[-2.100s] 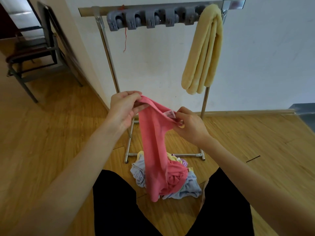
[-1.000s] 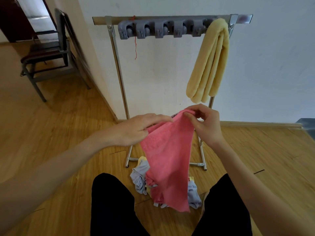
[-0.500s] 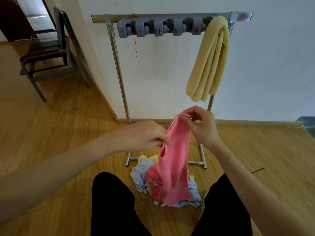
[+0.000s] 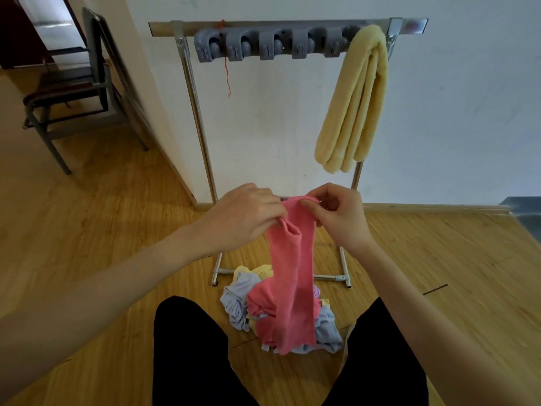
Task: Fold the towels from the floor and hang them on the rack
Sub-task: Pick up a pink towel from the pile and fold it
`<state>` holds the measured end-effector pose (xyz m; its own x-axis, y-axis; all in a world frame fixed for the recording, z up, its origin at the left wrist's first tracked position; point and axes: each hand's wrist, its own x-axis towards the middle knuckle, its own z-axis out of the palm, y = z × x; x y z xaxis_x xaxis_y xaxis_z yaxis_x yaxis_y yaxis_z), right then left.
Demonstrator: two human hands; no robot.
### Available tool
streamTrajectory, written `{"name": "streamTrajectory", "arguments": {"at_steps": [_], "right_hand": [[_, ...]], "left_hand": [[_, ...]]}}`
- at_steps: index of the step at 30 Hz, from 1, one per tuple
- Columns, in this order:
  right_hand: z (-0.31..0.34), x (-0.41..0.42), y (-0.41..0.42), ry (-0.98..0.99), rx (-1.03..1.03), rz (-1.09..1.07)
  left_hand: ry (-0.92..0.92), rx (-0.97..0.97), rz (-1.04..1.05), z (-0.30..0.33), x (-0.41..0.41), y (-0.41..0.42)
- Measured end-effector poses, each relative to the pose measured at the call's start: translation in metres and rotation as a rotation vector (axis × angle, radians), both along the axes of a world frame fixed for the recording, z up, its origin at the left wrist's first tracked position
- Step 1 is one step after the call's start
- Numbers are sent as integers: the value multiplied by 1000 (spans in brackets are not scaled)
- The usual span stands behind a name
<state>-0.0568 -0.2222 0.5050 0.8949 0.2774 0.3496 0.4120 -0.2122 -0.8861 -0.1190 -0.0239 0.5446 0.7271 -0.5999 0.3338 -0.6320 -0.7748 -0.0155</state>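
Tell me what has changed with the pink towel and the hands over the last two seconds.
The left hand and right hand drew closer together along the top edge of the pink towel, gathering it from a spread sheet into a narrow hanging strip. Both hands kept pinching it throughout. The yellow towel on the rack and the pile of towels on the floor stayed put.

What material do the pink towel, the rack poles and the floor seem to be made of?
Pink towel: soft, matte cloth, probably microfibre or terry; it drapes limply and has a fine nap.
Rack poles: shiny metal, probably steel; they show bright reflections.
Floor: wood or wood-look laminate, slightly glossy, with plank seams and grain.
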Motion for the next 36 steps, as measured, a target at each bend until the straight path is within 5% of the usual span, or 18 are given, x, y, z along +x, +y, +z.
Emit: {"name": "streamTrajectory", "arguments": {"at_steps": [16, 26, 33, 36], "right_hand": [[9, -12, -8, 111, 104, 298], [16, 0, -1, -120, -13, 149], [61, 13, 24, -248, 200, 67], [64, 19, 28, -135, 268, 35]], "left_hand": [[-80, -258, 279, -11, 5, -12], [-130, -243, 206, 6, 6, -12], [-458, -450, 236, 42, 18, -7], [-261, -675, 322, 20, 16, -2]]}}
